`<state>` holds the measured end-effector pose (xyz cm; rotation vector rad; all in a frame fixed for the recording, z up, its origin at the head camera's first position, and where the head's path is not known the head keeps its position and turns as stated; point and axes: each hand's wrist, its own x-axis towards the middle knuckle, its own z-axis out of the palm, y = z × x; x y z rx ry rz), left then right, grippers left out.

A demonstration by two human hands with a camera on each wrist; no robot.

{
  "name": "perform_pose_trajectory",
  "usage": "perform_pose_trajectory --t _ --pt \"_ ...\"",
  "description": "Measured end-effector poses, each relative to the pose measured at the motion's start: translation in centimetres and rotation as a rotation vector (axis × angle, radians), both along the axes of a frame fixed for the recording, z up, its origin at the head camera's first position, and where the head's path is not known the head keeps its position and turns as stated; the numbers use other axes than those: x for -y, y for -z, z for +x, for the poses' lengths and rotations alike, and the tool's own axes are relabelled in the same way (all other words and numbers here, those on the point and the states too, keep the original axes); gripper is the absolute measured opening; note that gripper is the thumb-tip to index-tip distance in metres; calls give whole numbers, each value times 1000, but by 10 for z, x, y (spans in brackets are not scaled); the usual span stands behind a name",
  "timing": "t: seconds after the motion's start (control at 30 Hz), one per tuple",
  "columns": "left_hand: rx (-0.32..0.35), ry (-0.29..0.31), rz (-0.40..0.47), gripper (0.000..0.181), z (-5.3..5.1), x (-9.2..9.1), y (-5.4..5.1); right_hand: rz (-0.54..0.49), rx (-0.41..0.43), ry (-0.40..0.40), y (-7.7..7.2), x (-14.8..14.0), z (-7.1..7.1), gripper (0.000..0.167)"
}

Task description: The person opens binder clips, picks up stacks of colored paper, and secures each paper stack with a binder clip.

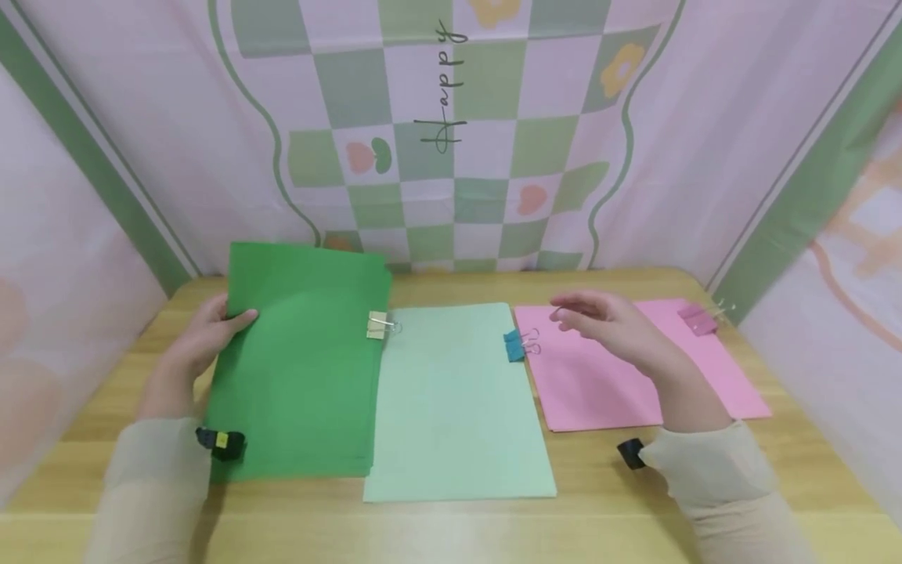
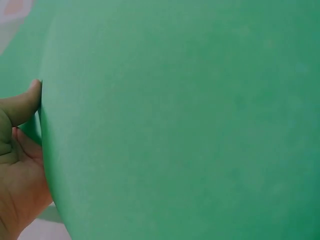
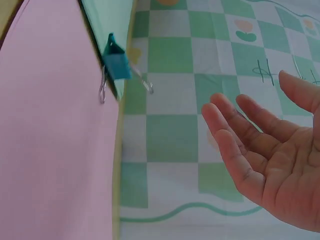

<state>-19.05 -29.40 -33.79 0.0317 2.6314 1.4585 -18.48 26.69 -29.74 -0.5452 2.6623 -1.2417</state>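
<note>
A stack of dark green paper is raised at its left edge, where my left hand pinches it, thumb on top and fingers behind. In the left wrist view the green paper fills most of the picture, its edge by the thumb. A cream binder clip sits on the stack's right edge. My right hand hovers above pink paper, fingers loosely bent and holding nothing. Close to its fingertips is a blue binder clip on the right edge of light green paper.
A pink binder clip is on the pink paper's far right corner. All the paper lies on a wooden table. Behind the table hangs a checkered cloth, with more cloth at both sides.
</note>
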Motion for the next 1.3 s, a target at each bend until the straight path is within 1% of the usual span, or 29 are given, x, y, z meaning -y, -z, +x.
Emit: perform_pose_trajectory --t 0.1,0.2,0.33,0.47,0.53,0.7,0.83,0.9,0.97,1.03,1.1,1.2,1.27,1.3 --pt "12 -2 -20 61 2 8 5 24 0 29 1 -9 3 46" --pt "15 1 -22 60 2 14 10 40 -11 37 3 -16 5 46" --pt "36 13 -11 59 1 21 14 84 -56 32 5 -21 10 44" --pt "84 18 -17 62 -2 24 17 125 -99 40 8 -25 16 42" --pt "104 17 -24 62 -5 27 20 136 -107 42 9 -26 18 41" --pt "127 18 -55 59 -11 35 31 152 -123 38 10 -28 20 39" --pt "146 28 -92 60 -14 38 34 153 -133 32 12 -29 22 38" --pt "150 39 -122 60 -14 37 32 157 -141 23 13 -29 23 37" --pt "145 66 -161 60 -14 37 28 167 -151 11 15 -30 25 37" --pt "134 94 -205 62 -14 36 22 178 -165 -2 17 -31 26 36" --pt "139 120 -233 66 -13 34 14 187 -175 -11 19 -33 28 35" --pt "149 123 -277 70 -12 32 3 199 -189 -19 22 -36 30 34" --pt "155 116 -294 69 -10 30 -4 209 -198 -23 22 -38 32 33" --pt "147 116 -306 68 -8 28 -7 212 -201 -24 23 -39 33 32"
